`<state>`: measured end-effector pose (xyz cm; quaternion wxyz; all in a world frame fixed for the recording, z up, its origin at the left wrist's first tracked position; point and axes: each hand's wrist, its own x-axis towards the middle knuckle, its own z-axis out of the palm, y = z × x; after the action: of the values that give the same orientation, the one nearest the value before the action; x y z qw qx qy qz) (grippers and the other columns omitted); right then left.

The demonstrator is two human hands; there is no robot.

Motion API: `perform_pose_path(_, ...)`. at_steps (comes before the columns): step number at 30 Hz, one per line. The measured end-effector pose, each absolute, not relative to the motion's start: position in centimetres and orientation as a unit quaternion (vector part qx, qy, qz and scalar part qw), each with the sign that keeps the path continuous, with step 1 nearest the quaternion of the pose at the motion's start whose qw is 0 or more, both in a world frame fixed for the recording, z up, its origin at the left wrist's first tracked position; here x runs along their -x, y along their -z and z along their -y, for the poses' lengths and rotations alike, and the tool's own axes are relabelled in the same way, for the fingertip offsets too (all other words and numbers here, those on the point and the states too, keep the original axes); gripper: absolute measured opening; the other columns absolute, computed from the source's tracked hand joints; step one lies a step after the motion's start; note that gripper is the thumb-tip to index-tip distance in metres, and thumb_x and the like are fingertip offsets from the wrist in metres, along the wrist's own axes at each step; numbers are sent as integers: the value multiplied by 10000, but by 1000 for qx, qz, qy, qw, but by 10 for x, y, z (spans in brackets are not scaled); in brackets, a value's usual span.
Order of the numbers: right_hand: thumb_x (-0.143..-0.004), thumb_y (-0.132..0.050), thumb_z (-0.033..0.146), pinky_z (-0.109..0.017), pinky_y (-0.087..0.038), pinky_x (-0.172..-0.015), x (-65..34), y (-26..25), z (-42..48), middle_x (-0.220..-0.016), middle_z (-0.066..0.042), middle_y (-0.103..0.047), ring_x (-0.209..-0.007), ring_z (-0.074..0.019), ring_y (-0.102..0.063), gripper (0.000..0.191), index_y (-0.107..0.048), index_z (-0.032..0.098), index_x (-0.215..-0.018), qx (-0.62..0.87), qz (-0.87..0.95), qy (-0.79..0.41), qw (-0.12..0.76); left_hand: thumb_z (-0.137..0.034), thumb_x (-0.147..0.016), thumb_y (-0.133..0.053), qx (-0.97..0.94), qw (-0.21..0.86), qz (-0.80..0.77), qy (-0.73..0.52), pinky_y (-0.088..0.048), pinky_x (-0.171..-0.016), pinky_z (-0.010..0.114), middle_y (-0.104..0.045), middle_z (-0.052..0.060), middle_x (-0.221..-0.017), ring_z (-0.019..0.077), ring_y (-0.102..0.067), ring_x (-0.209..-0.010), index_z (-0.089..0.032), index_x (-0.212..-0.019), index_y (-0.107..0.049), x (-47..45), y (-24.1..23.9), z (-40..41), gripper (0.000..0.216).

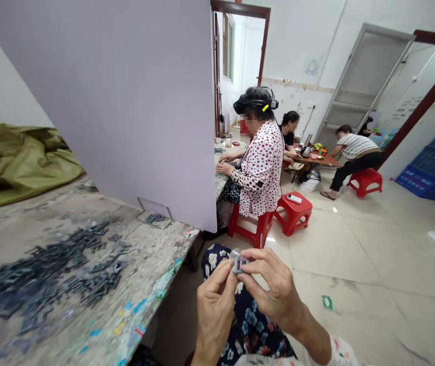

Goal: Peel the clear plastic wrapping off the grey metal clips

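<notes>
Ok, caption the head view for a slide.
Left hand and right hand hold a small grey part over the lap, beside a stained table strewn with dark parts.

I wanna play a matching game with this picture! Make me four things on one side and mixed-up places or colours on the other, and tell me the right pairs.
Things:
1. small grey piece
2. dark pieces
3. crumpled cloth
4. white gadget

Places and colours:
A. on a red stool
B. olive green
C. held by the left hand and right hand together
D. scattered over the paint-marked table

Right pairs: 1-C, 2-D, 3-B, 4-A
</notes>
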<state>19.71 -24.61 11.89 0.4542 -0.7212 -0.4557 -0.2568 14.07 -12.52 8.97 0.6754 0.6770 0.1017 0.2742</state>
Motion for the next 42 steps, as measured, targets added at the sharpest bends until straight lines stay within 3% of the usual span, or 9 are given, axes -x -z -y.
perform_pose_path(9,-850,-658,155,-303,-583,-802,-204,-126,240,-994,-82,-689,-940,-175,-668,124,-645,190,-968,712,437,167,523,-334,-820,-671,-687,658,-95,-294,-558,-825,275,-756,55,-1006,222,-703,-922,-227,-995,-779,-146,-86,117,233)
perform_pose_path(17,-856,-661,219,-226,-541,-598,-211,-137,238,-956,-59,-637,-721,-121,-576,314,-636,205,-1169,747,421,101,505,-374,-787,-702,-677,664,-111,-297,-576,-819,297,-760,67,-1008,235,-715,-899,-215,-965,-786,-148,-85,111,253)
perform_pose_path(28,-879,-632,227,-234,-526,-621,-210,-126,214,-977,-61,-595,-769,-126,-560,349,-612,206,-1227,742,461,48,485,-281,-806,-670,-688,628,-137,-338,-574,-849,284,-764,46,-1020,227,-723,-934,-244,-970,-787,-135,-73,91,205)
perform_pose_path(34,-873,-653,228,-213,-506,-576,-213,-115,195,-968,-66,-625,-719,-109,-571,349,-628,191,-1219,692,489,34,529,-247,-803,-664,-697,597,-149,-368,-570,-869,268,-764,30,-1036,214,-725,-949,-252,-982,-782,-129,-66,77,214)
perform_pose_path(42,-838,-700,257,-250,-534,-703,-219,-105,170,-933,-59,-668,-781,-130,-612,297,-677,181,-1124,679,487,17,548,-330,-827,-639,-721,525,-201,-406,-587,-813,251,-768,52,-1021,216,-734,-918,-203,-971,-782,-125,-49,63,239)
